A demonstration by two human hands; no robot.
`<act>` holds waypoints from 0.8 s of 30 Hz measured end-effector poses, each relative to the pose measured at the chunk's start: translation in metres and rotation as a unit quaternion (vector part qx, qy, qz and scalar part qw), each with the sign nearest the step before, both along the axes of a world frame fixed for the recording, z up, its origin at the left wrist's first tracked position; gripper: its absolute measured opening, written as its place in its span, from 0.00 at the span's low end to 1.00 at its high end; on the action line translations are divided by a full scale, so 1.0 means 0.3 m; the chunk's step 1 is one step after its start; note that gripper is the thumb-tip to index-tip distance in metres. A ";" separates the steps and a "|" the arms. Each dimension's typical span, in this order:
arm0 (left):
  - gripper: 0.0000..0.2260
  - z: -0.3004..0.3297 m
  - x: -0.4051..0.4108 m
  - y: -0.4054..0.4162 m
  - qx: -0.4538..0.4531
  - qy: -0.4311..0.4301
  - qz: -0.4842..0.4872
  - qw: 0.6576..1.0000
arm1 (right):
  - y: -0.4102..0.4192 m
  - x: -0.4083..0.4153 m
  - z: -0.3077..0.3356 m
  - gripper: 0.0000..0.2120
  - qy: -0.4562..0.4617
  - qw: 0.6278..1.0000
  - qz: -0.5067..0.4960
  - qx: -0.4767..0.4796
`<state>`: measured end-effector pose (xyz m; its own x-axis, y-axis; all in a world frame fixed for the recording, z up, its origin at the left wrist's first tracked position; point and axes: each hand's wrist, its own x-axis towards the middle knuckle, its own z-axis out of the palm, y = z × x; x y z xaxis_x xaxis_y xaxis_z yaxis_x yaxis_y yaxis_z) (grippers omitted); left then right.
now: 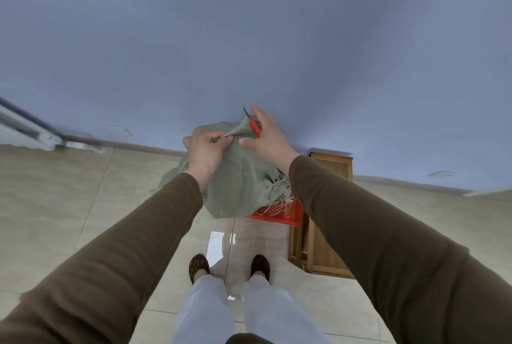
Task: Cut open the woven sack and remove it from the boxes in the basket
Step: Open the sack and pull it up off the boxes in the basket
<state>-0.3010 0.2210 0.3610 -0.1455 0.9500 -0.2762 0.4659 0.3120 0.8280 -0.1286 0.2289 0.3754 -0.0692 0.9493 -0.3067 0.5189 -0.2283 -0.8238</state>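
Observation:
A grey-green woven sack (239, 177) bulges out of a red plastic basket (279, 213) and hides the boxes inside it. My left hand (203, 148) grips the sack's tied, gathered neck near the top. My right hand (267, 136) holds a red-handled knife (253, 125) just right of the neck, its dark blade pointing up and away. The thumb and forefinger are stretched out, and how the other fingers lie on the handle is hidden. Frayed pale strands (282, 191) hang from the sack's right side over the basket rim.
A wooden stand (321, 246) is to the right of the basket, against the blue wall. The floor is glossy beige tile. My two feet (230, 266) are planted just in front of the basket. A pale rail (30, 127) runs along the wall at far left.

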 end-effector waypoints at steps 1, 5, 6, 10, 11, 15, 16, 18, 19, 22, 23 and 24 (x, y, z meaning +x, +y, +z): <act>0.04 -0.010 0.001 -0.007 -0.002 -0.002 -0.009 1.000 | 0.015 -0.013 -0.006 0.41 -0.014 1.000 0.013 0.001; 0.04 -0.040 -0.004 -0.028 0.007 -0.002 -0.042 0.999 | 0.054 -0.033 -0.047 0.06 -0.065 0.997 0.033 -0.010; 0.04 -0.051 -0.013 -0.034 0.010 0.002 -0.042 0.999 | 0.056 -0.028 -0.057 0.02 -0.072 0.997 0.032 -0.008; 0.30 -0.110 -0.082 -0.090 0.004 -0.030 -0.080 0.996 | 0.026 0.004 -0.072 0.04 -0.030 0.999 -0.026 -0.012; 0.34 -0.138 -0.105 -0.110 -0.009 -0.033 -0.074 0.997 | 0.010 0.011 -0.072 0.05 -0.004 0.999 -0.047 -0.025; 0.34 -0.290 -0.209 -0.204 -0.131 -0.012 0.043 0.990 | -0.042 0.052 -0.059 0.07 0.075 0.990 -0.081 -0.085; 0.35 -0.328 -0.238 -0.230 -0.174 -0.021 0.076 0.982 | -0.048 0.065 -0.050 0.06 0.087 0.988 -0.078 -0.096; 0.40 -0.406 -0.297 -0.269 -0.245 -0.019 0.114 0.963 | -0.058 0.094 -0.030 0.08 0.110 0.985 -0.075 -0.109; 0.42 -0.443 -0.322 -0.275 -0.266 -0.014 0.127 0.955 | -0.063 0.113 -0.021 0.09 0.123 0.983 -0.077 -0.113; 0.44 -0.531 -0.356 -0.240 -0.287 -0.045 0.185 0.939 | -0.076 0.175 0.002 0.09 0.149 0.979 -0.076 -0.120; 0.43 -0.554 -0.355 -0.216 -0.288 -0.077 0.215 0.930 | -0.079 0.197 0.009 0.07 0.151 0.978 -0.068 -0.124; 0.42 -0.573 -0.349 -0.190 -0.287 -0.113 0.247 0.919 | -0.081 0.220 0.014 0.06 0.150 0.978 -0.059 -0.130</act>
<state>-0.4056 0.1639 0.1891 -0.3970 0.4726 -0.7868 -0.0129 0.8543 0.5196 -0.0627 0.2047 0.3796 -0.0865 0.8489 -0.5215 0.2206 -0.4941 -0.8409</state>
